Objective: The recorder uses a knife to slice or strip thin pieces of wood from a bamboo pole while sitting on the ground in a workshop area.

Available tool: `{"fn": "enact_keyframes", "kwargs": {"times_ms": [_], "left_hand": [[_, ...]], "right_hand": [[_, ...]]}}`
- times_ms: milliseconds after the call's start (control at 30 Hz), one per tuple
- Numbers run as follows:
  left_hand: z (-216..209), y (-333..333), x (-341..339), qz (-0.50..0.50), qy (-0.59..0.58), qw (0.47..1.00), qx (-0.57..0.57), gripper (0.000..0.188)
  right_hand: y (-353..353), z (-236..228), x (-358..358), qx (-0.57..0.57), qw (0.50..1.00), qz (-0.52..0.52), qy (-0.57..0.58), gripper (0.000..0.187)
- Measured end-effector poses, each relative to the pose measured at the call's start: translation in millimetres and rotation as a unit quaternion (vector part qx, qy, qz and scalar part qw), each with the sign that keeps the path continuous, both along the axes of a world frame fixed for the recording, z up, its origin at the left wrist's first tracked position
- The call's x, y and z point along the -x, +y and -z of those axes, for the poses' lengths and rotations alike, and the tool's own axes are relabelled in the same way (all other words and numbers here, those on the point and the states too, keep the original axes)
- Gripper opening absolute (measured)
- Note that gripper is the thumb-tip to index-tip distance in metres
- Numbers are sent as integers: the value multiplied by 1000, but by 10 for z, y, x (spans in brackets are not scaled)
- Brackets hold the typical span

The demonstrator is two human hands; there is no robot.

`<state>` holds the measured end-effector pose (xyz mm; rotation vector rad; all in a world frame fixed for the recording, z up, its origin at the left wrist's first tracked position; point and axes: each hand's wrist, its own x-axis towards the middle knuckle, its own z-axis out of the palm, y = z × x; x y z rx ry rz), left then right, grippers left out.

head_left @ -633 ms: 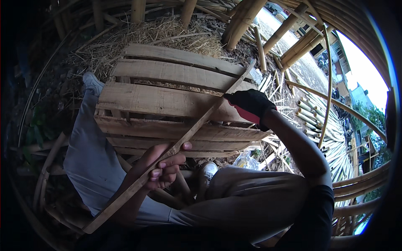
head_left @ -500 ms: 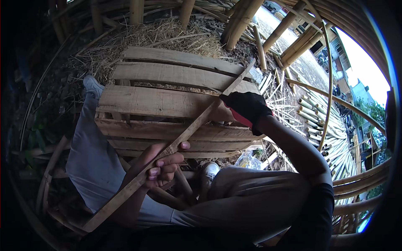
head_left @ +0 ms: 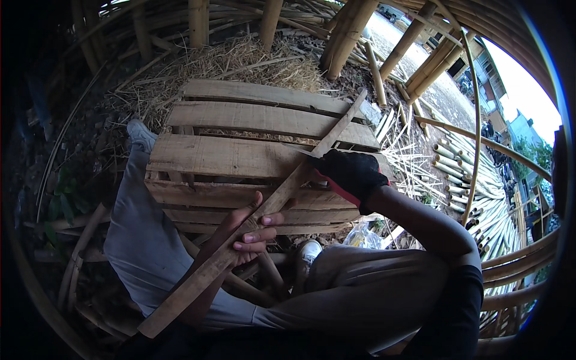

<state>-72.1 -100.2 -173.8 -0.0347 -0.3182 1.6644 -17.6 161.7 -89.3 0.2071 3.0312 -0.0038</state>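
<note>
A long, flat bamboo strip [head_left: 201, 277] slants from my lap up across a low slatted wooden table [head_left: 216, 155], its far end over the table's right side. My bare left hand [head_left: 252, 231] is closed round the strip below its middle, fingers curled over the right edge and thumb along the left. Farther up, my right hand [head_left: 351, 174], in a black and red glove, is closed at the strip's edge. A thin pointed knife blade [head_left: 304, 152] pokes out left of this fist, across the strip; its handle is hidden in the glove.
Straw [head_left: 258, 66] lies heaped behind the table. Upright bamboo posts [head_left: 348, 39] stand beyond it. Cut bamboo poles [head_left: 462, 162] are stacked at right, with pale shavings [head_left: 408, 159] nearby. A clear plastic bag [head_left: 363, 237] lies by my shoe [head_left: 311, 249].
The strip has turned to show more of its broad face. My right hand has come a little lower along it, towards me. My left thumb has lifted along the strip's left edge.
</note>
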Motion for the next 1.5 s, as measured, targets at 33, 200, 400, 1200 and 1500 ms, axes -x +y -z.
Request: {"fn": "enact_keyframes", "kwargs": {"times_ms": [33, 200, 400, 1200, 1500], "left_hand": [[0, 6, 17, -1, 16, 1000, -18, 48], [-236, -31, 77, -1, 74, 976, 204, 38], [26, -143, 192, 1, 97, 995, 28, 35], [-432, -160, 30, -22, 336, 906, 256, 27], [-439, -105, -21, -32, 336, 898, 283, 28]], "right_hand": [[-21, -29, -4, 8, 1000, 0, 8, 40], [-145, -130, -33, 13, 1000, 7, -12, 38], [-318, -178, -39, -25, 998, -66, -3, 34], [-694, -247, -33, -20, 999, -28, -3, 42], [-189, -138, 189, -49, 997, 61, 1, 52]]}}
